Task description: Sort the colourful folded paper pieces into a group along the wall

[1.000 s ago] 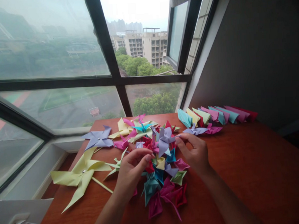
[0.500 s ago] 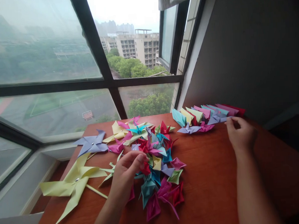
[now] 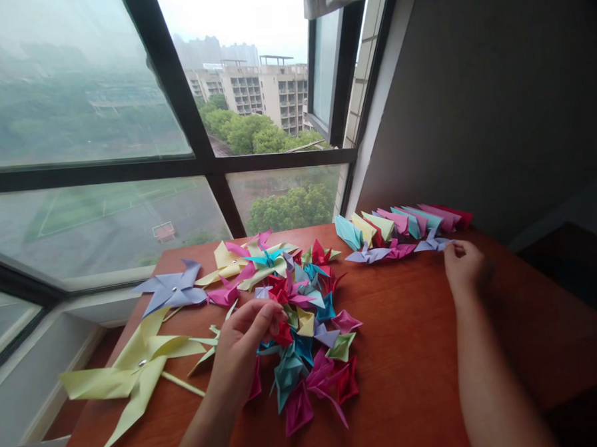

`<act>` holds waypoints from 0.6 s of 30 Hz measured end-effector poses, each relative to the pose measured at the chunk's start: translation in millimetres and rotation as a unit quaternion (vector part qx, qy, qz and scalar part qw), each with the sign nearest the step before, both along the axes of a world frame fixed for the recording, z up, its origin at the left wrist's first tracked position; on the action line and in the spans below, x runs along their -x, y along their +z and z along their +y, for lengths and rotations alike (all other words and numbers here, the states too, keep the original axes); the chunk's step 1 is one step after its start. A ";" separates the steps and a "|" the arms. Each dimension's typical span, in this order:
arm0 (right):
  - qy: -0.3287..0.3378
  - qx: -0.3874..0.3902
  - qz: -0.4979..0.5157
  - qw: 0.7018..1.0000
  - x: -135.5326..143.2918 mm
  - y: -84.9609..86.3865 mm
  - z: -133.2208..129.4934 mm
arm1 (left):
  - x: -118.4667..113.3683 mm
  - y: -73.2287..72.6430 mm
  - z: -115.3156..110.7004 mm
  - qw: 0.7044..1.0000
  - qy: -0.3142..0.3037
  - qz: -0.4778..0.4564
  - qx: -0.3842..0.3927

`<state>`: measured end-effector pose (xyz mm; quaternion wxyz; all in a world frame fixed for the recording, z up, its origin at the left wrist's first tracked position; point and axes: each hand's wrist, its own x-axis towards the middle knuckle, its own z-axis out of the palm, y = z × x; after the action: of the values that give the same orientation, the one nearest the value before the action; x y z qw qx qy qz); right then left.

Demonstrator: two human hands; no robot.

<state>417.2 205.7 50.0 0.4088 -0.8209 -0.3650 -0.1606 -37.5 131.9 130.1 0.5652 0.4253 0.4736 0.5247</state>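
Observation:
My right hand [image 3: 465,267] pinches the tip of a lavender paper crane [image 3: 432,242], which sits at the right end of a short row. Beside that crane lie a magenta paper crane [image 3: 398,249] and another lavender paper crane [image 3: 367,254]. Over the left side of a heap of coloured paper cranes, my left hand [image 3: 250,323] is closed with thumb and fingertips together. A red paper crane [image 3: 283,334] shows just under those fingertips. Whether they grip anything is hidden.
Behind the short row stands a line of folded paper pieces [image 3: 393,225]. A yellow pinwheel [image 3: 140,365] and a lavender pinwheel [image 3: 174,290] lie on the left of the brown table [image 3: 400,351]. Windows [image 3: 275,159] border the far edge, with a dark wall [image 3: 452,109] at right.
The lavender crane in my right hand now rests lower and flatter at the row's end, apart from the folded pieces behind. My left hand keeps its place over the heap. The view has shifted slightly.

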 end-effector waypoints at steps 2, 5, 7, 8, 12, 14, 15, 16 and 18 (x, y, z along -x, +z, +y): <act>0.004 -0.003 0.003 1.000 1.6 -5.4 3.4 | -0.4 0.0 0.4 1.000 0.007 -0.005 0.002; 0.017 -0.003 0.008 1.000 5.5 -11.3 7.4 | -0.5 -0.2 1.0 1.000 0.004 -0.011 0.004; 0.024 -0.003 0.009 1.000 8.5 -13.4 9.0 | 0.1 -0.5 1.3 1.000 -0.001 -0.013 0.003; 0.027 -0.003 0.008 1.000 9.9 -13.9 9.5 | 0.6 -0.9 1.3 1.000 -0.003 -0.013 0.002; 0.034 -0.001 0.006 0.999 14.4 -14.2 10.2 | 2.8 -3.4 1.1 1.000 -0.009 -0.013 0.001; 0.035 0.002 0.006 0.999 16.1 -14.0 10.4 | 3.5 -4.6 1.3 1.000 -0.015 -0.015 -0.001; 0.036 0.003 0.005 0.999 16.8 -14.0 10.5 | 3.5 -4.8 1.4 1.000 -0.016 -0.016 -0.001; 0.036 0.004 0.005 0.999 17.3 -13.9 10.6 | 3.3 -4.6 1.5 1.000 -0.016 -0.016 -0.001; 0.034 0.003 0.004 0.999 18.1 -13.6 10.5 | 2.4 -3.1 1.6 1.000 -0.013 -0.018 -0.002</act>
<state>399.1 216.2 36.3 0.4128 -0.8099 -0.3918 -0.1416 -39.9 133.5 127.0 0.5797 0.4229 0.4570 0.5255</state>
